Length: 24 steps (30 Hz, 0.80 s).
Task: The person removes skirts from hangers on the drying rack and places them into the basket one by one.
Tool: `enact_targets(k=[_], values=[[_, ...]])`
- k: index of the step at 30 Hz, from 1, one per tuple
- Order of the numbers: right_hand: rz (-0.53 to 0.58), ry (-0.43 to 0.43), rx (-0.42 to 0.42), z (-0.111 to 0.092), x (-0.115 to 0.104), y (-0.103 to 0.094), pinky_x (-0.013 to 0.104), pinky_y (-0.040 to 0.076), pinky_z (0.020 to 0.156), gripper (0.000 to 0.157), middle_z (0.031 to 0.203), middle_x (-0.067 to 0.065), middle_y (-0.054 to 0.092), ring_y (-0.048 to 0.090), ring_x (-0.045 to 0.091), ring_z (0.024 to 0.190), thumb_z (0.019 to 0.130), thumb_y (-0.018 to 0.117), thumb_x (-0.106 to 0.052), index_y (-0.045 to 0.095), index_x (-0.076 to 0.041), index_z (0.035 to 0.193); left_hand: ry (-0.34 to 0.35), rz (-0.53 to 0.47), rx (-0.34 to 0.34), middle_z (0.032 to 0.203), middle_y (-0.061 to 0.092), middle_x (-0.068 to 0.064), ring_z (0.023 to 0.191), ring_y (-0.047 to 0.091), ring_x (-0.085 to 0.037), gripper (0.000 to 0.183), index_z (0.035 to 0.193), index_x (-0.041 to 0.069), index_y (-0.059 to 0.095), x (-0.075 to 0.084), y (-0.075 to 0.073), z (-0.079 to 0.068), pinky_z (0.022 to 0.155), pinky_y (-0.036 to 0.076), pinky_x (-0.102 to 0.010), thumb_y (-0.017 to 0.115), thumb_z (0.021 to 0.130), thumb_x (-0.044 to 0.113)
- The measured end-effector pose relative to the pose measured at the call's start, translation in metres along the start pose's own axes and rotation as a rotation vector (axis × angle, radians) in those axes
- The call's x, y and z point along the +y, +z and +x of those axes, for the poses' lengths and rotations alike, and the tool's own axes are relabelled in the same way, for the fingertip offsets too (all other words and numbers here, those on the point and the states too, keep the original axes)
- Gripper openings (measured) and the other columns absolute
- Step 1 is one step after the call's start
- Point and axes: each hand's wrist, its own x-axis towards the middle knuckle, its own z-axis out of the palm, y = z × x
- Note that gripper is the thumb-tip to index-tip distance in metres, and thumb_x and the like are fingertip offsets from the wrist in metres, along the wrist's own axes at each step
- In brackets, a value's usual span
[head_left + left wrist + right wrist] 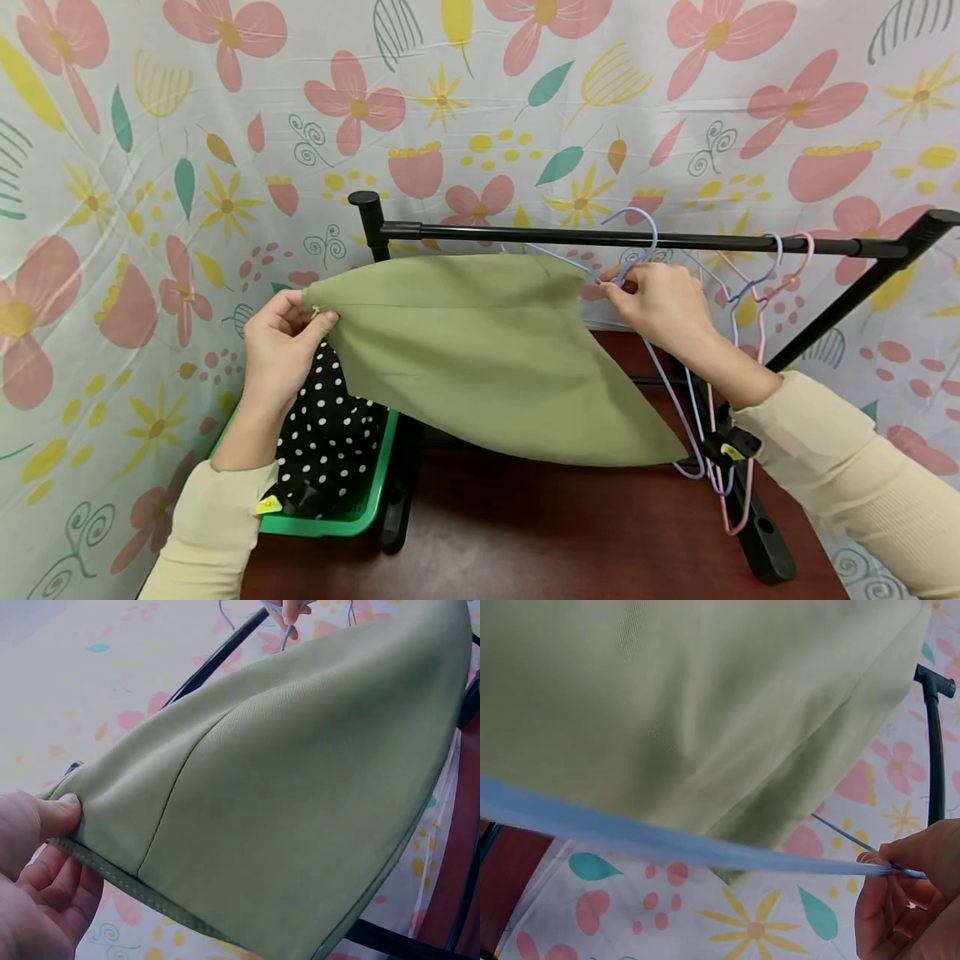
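Observation:
A green garment is stretched out sideways in front of the rack; its exact kind is unclear. My left hand pinches its left edge between thumb and fingers, also seen at the stitched hem in the left wrist view. My right hand grips a light blue clothes hanger just under its hook, at the rack's black rail. One arm of this hanger runs to the garment's upper right corner, where the cloth hides its end. Whether the hook rests on the rail, I cannot tell.
Another blue hanger and a pink hanger hang on the rail at right. At lower left, a green basket holds black cloth with white dots. The rack's feet stand on a dark red-brown table before a flowered curtain.

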Motion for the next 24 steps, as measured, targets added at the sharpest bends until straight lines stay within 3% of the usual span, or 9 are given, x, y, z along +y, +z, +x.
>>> enact_targets(k=[15, 24], values=[[-0.005, 0.000, -0.038, 0.000, -0.001, 0.001, 0.026, 0.019, 0.038, 0.049, 0.041, -0.004, 0.028, 0.031, 0.016, 0.038, 0.086, 0.064, -0.027, 0.038, -0.014, 0.046, -0.036, -0.120, 0.062, 0.073, 0.067, 0.002, 0.064, 0.059, -0.009, 0.013, 0.087, 0.003, 0.065, 0.016, -0.005, 0.013, 0.055, 0.044, -0.018, 0.068, 0.078, -0.007], [-0.009, 0.001, -0.026, 0.002, -0.002, 0.000, 0.027, 0.021, 0.038, 0.049, 0.040, -0.005, 0.030, 0.033, 0.015, 0.039, 0.086, 0.062, -0.028, 0.038, -0.015, 0.045, -0.047, -0.162, 0.116, 0.075, 0.068, 0.000, 0.065, 0.059, -0.009, 0.013, 0.088, 0.002, 0.066, 0.027, -0.018, 0.017, 0.057, 0.044, -0.018, 0.069, 0.077, -0.005]])
